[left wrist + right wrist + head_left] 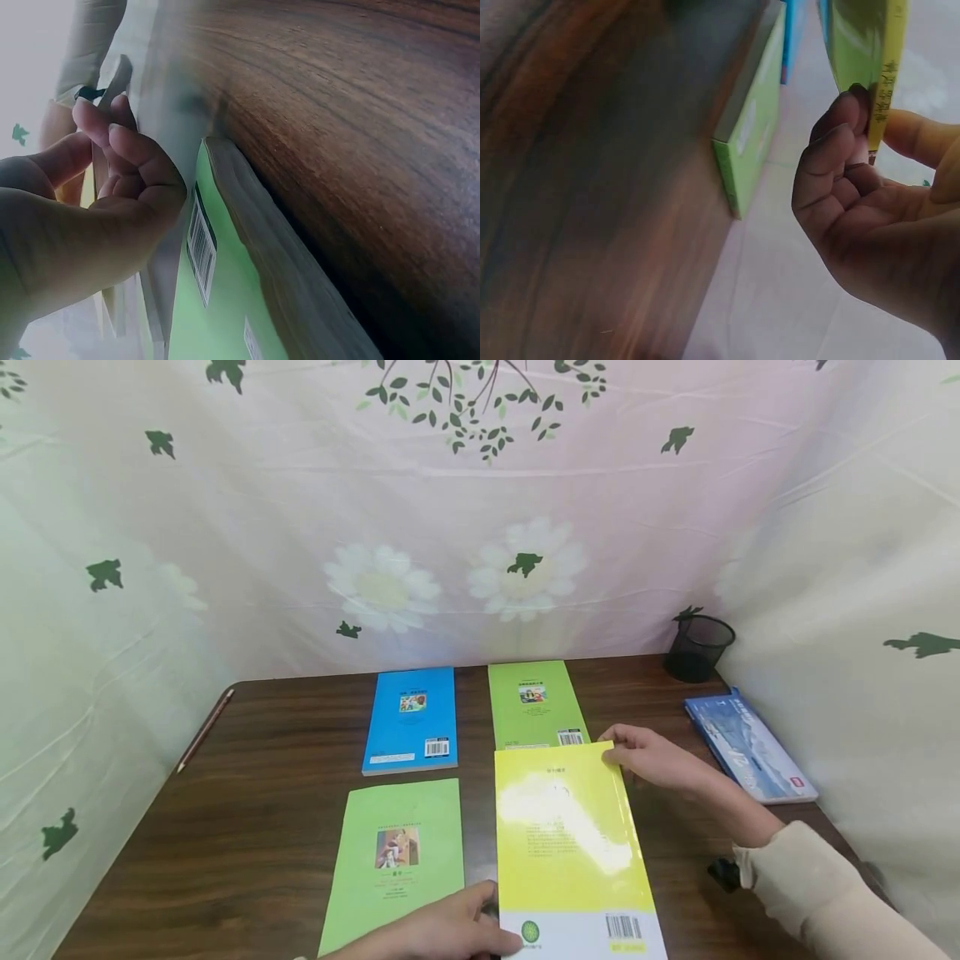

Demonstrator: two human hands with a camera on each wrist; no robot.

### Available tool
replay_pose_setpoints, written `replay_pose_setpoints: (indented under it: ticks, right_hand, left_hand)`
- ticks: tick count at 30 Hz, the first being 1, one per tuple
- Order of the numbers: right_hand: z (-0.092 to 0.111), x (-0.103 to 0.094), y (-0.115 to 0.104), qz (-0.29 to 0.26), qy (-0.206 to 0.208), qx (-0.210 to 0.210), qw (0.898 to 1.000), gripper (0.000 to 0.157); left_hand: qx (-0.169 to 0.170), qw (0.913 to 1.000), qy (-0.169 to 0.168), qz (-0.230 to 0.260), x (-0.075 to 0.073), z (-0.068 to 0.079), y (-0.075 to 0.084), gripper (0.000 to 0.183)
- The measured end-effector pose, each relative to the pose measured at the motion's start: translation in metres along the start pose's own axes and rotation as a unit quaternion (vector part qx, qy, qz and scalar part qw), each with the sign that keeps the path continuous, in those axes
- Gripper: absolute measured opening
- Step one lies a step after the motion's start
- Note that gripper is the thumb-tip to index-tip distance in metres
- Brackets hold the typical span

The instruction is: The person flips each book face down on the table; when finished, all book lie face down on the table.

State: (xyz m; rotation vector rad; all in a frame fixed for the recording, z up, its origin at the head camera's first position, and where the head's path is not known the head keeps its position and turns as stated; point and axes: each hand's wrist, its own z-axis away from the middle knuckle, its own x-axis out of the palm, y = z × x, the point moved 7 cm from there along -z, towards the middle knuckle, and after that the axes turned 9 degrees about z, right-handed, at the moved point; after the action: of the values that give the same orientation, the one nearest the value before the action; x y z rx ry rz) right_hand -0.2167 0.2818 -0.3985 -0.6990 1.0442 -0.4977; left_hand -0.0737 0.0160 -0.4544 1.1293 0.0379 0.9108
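A yellow book (562,827) with a white lower band and a barcode is held by both hands, above the table. My right hand (652,760) pinches its upper right corner; in the right wrist view, thumb and fingers of the right hand (870,187) grip its yellow spine (889,71). At the lower left edge, my left hand (450,927) holds it with the thumb over the cover. A light green book (405,852) lies left of it, partly behind the left forearm. Behind, another green book (532,706) is partly covered in the head view by the yellow one.
A blue book (411,718) lies at the back of the dark wooden table (247,827). To the right are a black mesh pen holder (697,647) and a blue-and-white book (750,747). A pencil (204,731) lies along the left edge. Printed cloth (465,493) hangs around the table.
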Motion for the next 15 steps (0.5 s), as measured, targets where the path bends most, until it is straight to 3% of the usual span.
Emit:
replay_pose_setpoints:
  ticks: [7, 15]
  right_hand:
    - [-0.004, 0.012, 0.01, 0.04, 0.01, 0.018, 0.999, 0.029]
    - [-0.005, 0.022, 0.018, 0.082, 0.025, 0.016, 0.996, 0.023]
  left_hand:
    - [0.004, 0.9993, 0.037, 0.008, 0.0, 0.001, -0.003, 0.03]
    - [-0.028, 0.998, 0.054, 0.017, 0.004, 0.005, -0.012, 0.024]
